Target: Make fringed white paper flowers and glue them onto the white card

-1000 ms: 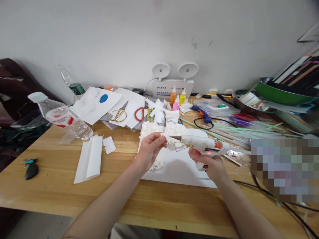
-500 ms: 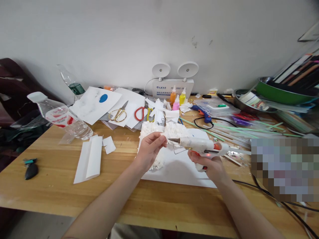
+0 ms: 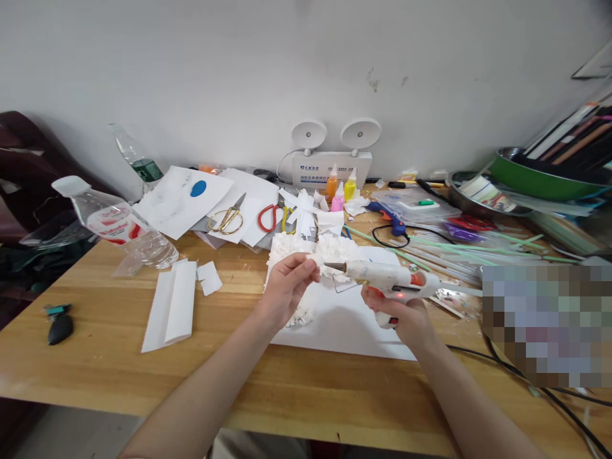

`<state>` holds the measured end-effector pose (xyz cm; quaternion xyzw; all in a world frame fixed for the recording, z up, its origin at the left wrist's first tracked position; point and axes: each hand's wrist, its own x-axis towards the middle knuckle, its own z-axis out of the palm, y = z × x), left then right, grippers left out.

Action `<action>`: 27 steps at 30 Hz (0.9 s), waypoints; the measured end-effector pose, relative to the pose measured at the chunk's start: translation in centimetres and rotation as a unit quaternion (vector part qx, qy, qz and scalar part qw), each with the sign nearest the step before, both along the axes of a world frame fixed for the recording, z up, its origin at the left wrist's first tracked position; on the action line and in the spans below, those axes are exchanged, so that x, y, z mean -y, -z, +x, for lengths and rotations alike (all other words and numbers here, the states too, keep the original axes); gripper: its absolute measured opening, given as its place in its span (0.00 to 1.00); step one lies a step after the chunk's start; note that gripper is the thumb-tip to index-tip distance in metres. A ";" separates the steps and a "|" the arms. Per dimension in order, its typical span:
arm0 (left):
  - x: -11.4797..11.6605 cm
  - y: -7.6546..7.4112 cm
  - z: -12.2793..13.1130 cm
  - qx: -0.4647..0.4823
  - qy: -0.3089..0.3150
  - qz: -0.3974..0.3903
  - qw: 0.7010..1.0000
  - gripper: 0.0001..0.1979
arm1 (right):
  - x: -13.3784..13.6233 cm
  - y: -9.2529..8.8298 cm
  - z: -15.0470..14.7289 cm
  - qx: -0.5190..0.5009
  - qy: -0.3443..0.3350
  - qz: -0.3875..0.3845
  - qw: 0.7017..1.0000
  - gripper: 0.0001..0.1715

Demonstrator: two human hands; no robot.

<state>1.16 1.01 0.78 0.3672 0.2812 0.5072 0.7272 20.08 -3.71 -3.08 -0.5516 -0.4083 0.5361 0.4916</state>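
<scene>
My right hand [image 3: 399, 313] is wrapped round the grip of a white hot glue gun [image 3: 380, 275], whose red light glows and whose nozzle points left. A clear glue stick [image 3: 456, 290] runs out of its back end. My left hand [image 3: 289, 287] is closed in a pinch on a small piece of white paper [image 3: 313, 257], close to the nozzle tip; whether they touch I cannot tell. Under both hands lies a white sheet [image 3: 329, 328]. Clumps of crumpled white paper bits [image 3: 294, 245] cover its far and left parts, partly hidden by my left hand.
Folded white paper [image 3: 172, 306], paper scraps [image 3: 209, 278] and a water bottle [image 3: 124, 226] are on the left. Gold scissors [image 3: 227, 220], red-handled pliers [image 3: 268, 218] and paint bottles [image 3: 338, 199] stand behind. A blue glue gun [image 3: 389, 218], sticks and a black cable [image 3: 492, 357] crowd the right.
The glue gun's nozzle has shifted very slightly away from my left fingertips, and more of the white paper piece shows between them. Everything else stays where it was.
</scene>
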 end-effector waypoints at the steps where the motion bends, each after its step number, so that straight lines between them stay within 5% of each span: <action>1: 0.0 0.0 0.0 0.001 -0.001 -0.001 1.000 0.08 | 0.0 -0.1 0.0 0.001 0.000 0.003 1.000 0.12; 27: -0.2 0.1 -0.1 0.000 -0.004 0.014 1.000 0.07 | -0.5 -0.3 -0.4 0.026 0.032 0.061 0.997 0.10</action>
